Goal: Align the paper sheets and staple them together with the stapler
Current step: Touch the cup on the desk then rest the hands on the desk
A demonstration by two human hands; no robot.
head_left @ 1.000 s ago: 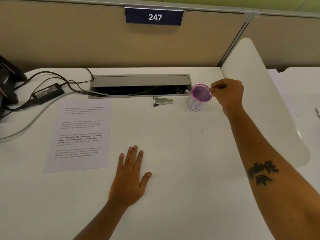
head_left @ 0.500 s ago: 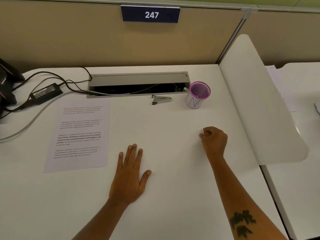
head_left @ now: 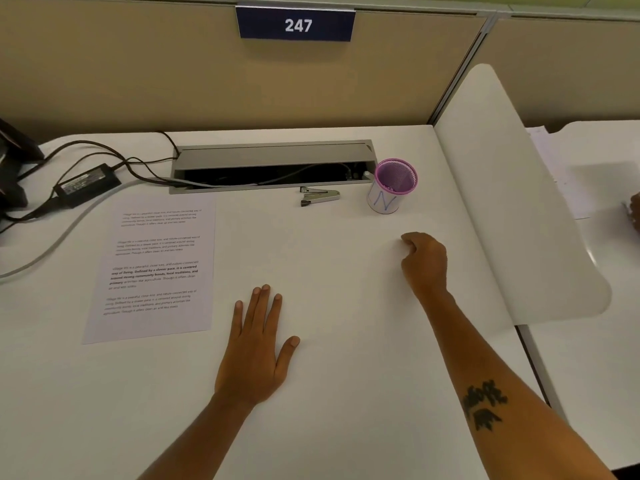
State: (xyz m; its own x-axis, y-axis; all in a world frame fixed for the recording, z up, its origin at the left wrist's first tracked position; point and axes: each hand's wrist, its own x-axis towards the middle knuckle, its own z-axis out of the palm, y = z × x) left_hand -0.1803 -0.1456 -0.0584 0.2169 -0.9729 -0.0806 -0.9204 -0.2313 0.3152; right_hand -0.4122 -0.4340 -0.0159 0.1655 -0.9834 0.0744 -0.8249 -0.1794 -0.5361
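Head view: paper sheets (head_left: pixel 152 268) (thin, limp) are best lifted by an edge; left hand (head_left: pixel 256 344) flat, right hand (head_left: pixel 424 261) curled, both empty.

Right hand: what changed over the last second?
The right hand left the rim of the purple cup and drew back toward the person; it now sits curled on the desk, and whether it holds anything can't be told. Left hand, paper, stapler and cup stayed put.

Purple mesh cup (head_left: pixel 394 185) beside open cable tray (head_left: pixel 273 157) — black power adapter (head_left: pixel 88 183) far left
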